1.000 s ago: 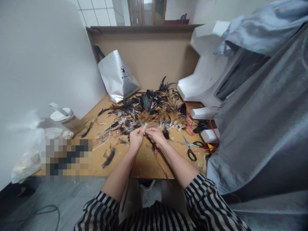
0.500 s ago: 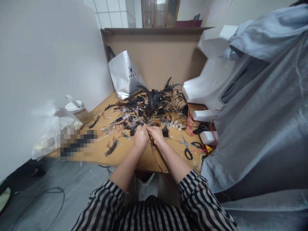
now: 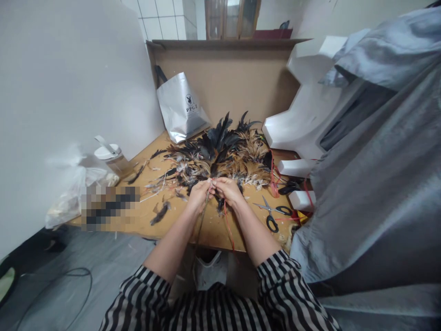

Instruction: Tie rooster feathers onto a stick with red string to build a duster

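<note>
Your left hand (image 3: pixel 199 195) and right hand (image 3: pixel 227 190) meet at the middle of the wooden table (image 3: pixel 213 227), fingertips pinched together on the stem end of a bunch of feathers (image 3: pixel 220 138) that fans up and away from you toward twelve o'clock. Both hands are closed narrow around those quills, thumbs pressed against forefingers, and a red string (image 3: pixel 228 226) trails down from your right hand toward six o'clock, past the table edge. The bunch looks very light and soft at the tips, stiff only in the thin quills, so hold it at the quill ends where they gather, not by the vanes, which would bend and fray. The quills are likely smooth and may slide apart if your pinch loosens, so keep the pressure low on the stems and even. Beyond your hands, from ten to one o'clock, lies a loose heap of feathers (image 3: pixel 248 161) in black and tan, with stray ones scattered toward nine o'clock. Scissors (image 3: pixel 274 214) lie near your right hand at three o'clock, apart from it. A silver bag (image 3: pixel 181 108) leans against the cardboard backing (image 3: pixel 241 82) at eleven o'clock, and a jar with a white lid (image 3: pixel 112 158) stands well off at nine o'clock.
</note>
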Demonstrator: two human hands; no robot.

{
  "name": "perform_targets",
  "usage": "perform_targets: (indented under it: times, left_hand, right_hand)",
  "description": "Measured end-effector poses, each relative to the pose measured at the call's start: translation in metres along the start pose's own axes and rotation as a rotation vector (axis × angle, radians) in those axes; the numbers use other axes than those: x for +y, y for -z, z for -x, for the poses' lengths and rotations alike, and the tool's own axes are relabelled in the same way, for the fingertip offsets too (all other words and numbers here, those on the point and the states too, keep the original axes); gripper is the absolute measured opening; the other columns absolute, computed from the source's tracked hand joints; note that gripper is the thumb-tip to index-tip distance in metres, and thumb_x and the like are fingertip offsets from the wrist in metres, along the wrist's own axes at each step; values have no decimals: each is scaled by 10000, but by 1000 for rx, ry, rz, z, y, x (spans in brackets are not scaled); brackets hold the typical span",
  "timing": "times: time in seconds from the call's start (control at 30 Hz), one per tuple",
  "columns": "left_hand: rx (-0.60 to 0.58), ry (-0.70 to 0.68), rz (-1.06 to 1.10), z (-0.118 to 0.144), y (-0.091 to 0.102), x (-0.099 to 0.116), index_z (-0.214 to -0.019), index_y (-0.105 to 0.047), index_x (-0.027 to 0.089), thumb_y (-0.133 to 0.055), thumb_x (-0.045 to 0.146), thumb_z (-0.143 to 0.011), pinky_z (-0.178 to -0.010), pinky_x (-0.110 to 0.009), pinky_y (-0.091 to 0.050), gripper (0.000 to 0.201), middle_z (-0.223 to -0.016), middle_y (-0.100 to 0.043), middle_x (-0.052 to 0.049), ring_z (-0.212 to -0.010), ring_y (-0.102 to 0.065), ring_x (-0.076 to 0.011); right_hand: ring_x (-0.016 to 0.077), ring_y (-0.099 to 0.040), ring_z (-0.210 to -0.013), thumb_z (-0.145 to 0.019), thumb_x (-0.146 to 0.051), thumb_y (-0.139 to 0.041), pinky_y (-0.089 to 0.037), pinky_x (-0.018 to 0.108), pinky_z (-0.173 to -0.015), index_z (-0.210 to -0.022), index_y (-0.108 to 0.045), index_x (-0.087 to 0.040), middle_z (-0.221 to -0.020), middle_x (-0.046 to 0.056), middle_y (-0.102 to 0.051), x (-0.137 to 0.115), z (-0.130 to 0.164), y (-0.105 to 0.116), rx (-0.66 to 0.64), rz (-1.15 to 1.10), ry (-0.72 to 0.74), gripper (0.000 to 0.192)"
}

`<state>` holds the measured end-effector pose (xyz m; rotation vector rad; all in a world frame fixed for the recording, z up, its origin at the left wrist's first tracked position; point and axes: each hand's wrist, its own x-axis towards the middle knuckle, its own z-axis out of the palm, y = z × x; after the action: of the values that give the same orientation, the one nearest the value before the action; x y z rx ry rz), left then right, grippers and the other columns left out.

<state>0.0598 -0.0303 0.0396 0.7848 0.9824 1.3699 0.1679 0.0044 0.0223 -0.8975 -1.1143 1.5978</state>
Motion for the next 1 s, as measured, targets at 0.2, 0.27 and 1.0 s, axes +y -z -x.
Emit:
perform_targets:
  times: [0.2,0.27,1.0]
  left_hand:
    - [0,-5,-3,-4,5,-3,-602,-532,104,-717,392,-569,-343,-148,-113,344,-501,-448,33,-368,-271,-2]
    - [64,-10,-7,-7,6,-8,-600,-530,109,-716,398,-562,-344,-150,-116,345,-477,-432,41,-362,-267,-5]
    - [85,89,119,-7,12,-3,-578,-498,93,-686,227,-635,-306,-111,-123,238,-480,-429,36,-342,-252,14]
  right_hand:
    - [62,-404,-435,-612,-401,-650,-281,188,-428,-677,-643,-142,-517,-19,-559,6,-3,2,24,216,137,267]
    - [75,-432,-476,-609,-398,-636,-314,196,-463,-640,-632,-142,-543,-12,-570,7,-4,2,113,367,176,257]
    - [111,-477,-521,-711,-414,-526,-359,218,-537,-547,-609,-157,-537,6,-577,-18,-3,38,382,617,303,316]
